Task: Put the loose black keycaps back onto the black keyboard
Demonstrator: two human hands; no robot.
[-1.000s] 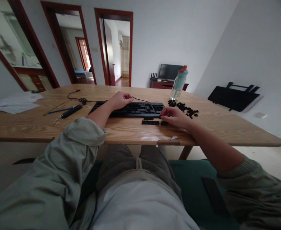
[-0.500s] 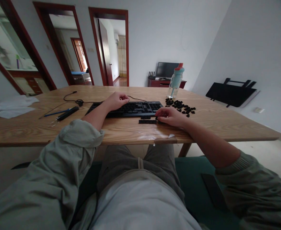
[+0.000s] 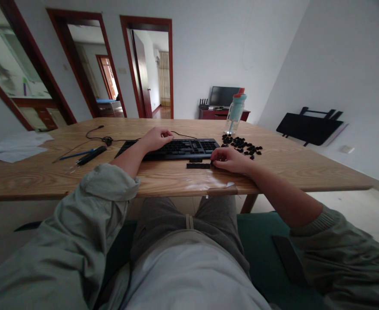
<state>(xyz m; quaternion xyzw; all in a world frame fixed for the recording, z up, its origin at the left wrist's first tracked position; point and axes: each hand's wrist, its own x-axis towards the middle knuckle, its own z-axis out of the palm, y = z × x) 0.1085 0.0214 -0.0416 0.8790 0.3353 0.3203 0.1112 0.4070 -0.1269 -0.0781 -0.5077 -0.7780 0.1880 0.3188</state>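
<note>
A black keyboard (image 3: pixel 189 148) lies across the table, partly covered by my left hand (image 3: pixel 157 138). The fingers of that hand are curled together above the keys, and whatever they may hold is hidden. In front of the keyboard is a row of black keycaps (image 3: pixel 198 165), with a shorter black row (image 3: pixel 195 160) just behind it. My right hand (image 3: pixel 231 159) rests at the right end of the front row, its thumb and fingertips closed on a small black keycap, mostly hidden. Behind this hand, loose black keycaps (image 3: pixel 239 142) are scattered in a pile.
A clear bottle with a red lid (image 3: pixel 235 113) stands behind the loose keycaps. To the left lie a black-handled tool (image 3: pixel 92 155), a blue stick (image 3: pixel 76 155), a coiled cable (image 3: pixel 107 140) and white paper (image 3: pixel 18 144). Tape (image 3: pixel 222 190) covers part of the table's front edge.
My right hand's fingertips have come slightly nearer to me, beside the end of the front row. My left hand stays over the keyboard. The view has tilted a little.
</note>
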